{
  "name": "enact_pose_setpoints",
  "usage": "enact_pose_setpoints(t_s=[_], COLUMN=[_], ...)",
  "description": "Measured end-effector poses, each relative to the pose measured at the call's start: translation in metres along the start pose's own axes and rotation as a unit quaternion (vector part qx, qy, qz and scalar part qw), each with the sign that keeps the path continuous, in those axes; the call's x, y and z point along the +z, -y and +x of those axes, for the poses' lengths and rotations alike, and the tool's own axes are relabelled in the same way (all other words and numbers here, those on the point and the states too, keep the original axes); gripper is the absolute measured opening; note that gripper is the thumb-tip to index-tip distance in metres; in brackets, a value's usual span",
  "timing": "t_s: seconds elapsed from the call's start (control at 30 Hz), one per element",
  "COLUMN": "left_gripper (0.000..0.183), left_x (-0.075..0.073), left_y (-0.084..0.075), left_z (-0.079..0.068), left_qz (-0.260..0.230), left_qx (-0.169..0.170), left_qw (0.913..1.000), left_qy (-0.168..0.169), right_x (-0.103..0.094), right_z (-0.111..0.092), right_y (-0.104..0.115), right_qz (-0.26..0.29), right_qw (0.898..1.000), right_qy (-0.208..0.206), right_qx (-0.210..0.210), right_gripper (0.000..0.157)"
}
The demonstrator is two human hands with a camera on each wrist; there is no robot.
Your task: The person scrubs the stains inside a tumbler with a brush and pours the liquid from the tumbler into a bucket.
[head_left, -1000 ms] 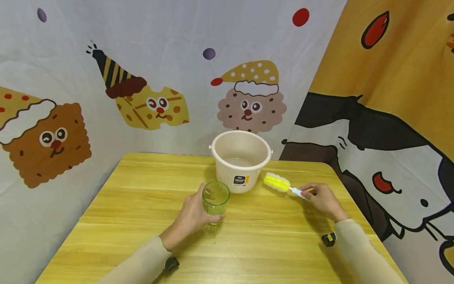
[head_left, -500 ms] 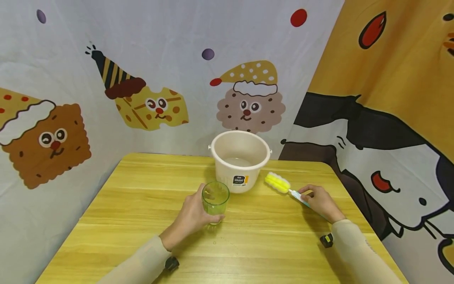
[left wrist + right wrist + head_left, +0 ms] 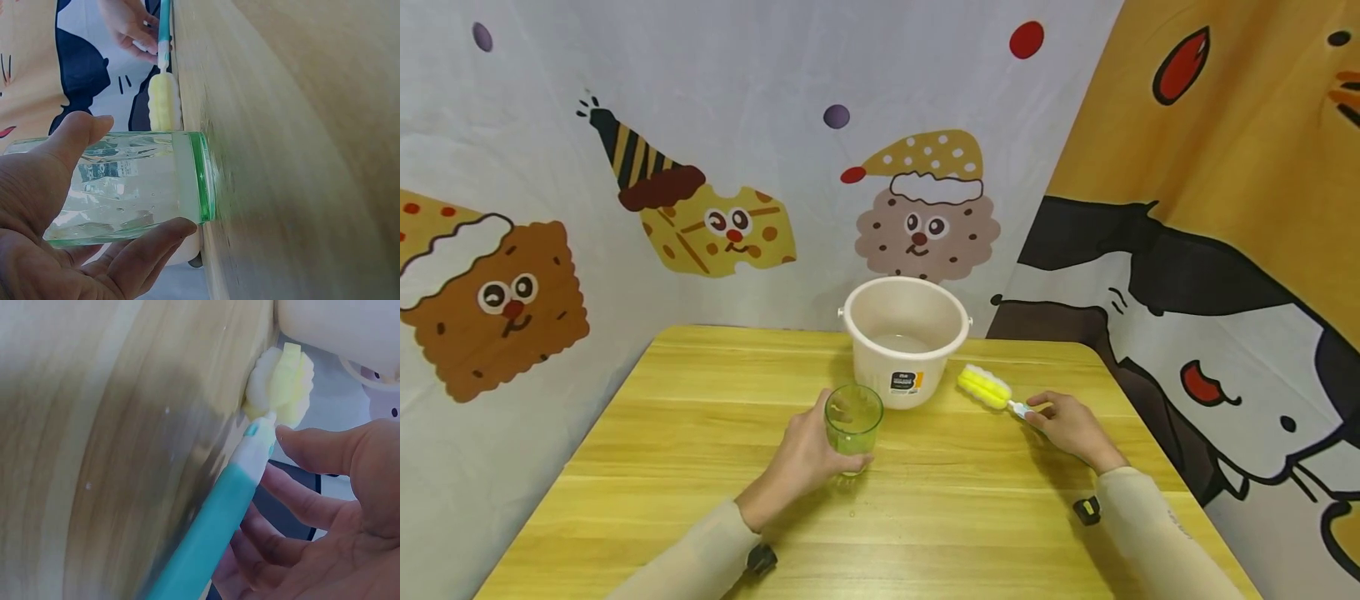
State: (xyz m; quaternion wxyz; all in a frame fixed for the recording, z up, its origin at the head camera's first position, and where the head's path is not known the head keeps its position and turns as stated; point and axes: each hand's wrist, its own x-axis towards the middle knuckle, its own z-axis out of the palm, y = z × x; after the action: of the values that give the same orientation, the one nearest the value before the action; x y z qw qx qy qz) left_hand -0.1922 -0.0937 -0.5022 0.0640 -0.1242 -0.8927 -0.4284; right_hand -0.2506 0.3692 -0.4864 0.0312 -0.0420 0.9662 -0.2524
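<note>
My left hand (image 3: 808, 454) grips a clear green-tinted drinking glass (image 3: 853, 421), upright on the wooden table (image 3: 700, 392). Seen from the left wrist, the thumb lies along one side of the glass (image 3: 134, 181) and the fingers along the other, with its thick base right at the tabletop. My right hand (image 3: 1075, 429) holds a bottle brush (image 3: 985, 387) at the upper part of its handle, thumb and fingertips on either side. The brush has a yellow and white sponge head, low over the table, and a white and teal handle (image 3: 212, 531) that runs past the fingers in the right wrist view.
A cream plastic bucket (image 3: 880, 358) with a black and orange label stands at the back of the table, between the glass and the brush. Cloth curtains (image 3: 737, 100) with cartoon prints hang behind and along the sides. Small water drops lie on the tabletop.
The bottle brush has tilted slightly and shifted a little as the right fingers moved along its handle. The left hand and the glass stay in place; the head view has turned slightly.
</note>
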Motion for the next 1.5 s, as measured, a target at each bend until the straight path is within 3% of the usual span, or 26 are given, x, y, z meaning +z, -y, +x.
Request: enact_pose_setpoints(t_s=[0.17, 0.33, 0.63, 1.0, 1.3, 1.5], left_gripper=[0.096, 0.096, 0.098, 0.097, 0.096, 0.097], left_x=[0.001, 0.001, 0.000, 0.001, 0.002, 0.003], left_y=[0.001, 0.001, 0.001, 0.001, 0.001, 0.003], left_z=[-0.001, -0.001, 0.001, 0.000, 0.000, 0.001], left_qz=[0.003, 0.008, 0.008, 0.007, 0.005, 0.002], left_qx=[0.004, 0.006, -0.003, -0.009, -0.007, -0.007], left_qw=[1.0000, 0.9999, 1.0000, 0.9999, 1.0000, 1.0000], left_qy=[-0.003, -0.006, 0.002, 0.003, 0.000, -0.004], right_x=[0.002, 0.008, 0.015, 0.010, 0.004, 0.001], right_z=[-0.003, -0.002, 0.010, 0.029, 0.055, 0.072], right_y=[0.007, 0.019, 0.045, 0.076, 0.109, 0.124], right_qz=[-0.007, -0.001, 0.025, 0.042, 0.040, 0.030], right_qw=[1.000, 0.997, 0.976, 0.961, 0.958, 0.960], right_qy=[-0.019, -0.078, -0.186, -0.199, -0.187, -0.166], right_qx=[-0.009, -0.026, -0.111, -0.185, -0.216, -0.223], right_gripper=[0.047, 0.050, 0.048, 0.049, 0.058, 0.064])
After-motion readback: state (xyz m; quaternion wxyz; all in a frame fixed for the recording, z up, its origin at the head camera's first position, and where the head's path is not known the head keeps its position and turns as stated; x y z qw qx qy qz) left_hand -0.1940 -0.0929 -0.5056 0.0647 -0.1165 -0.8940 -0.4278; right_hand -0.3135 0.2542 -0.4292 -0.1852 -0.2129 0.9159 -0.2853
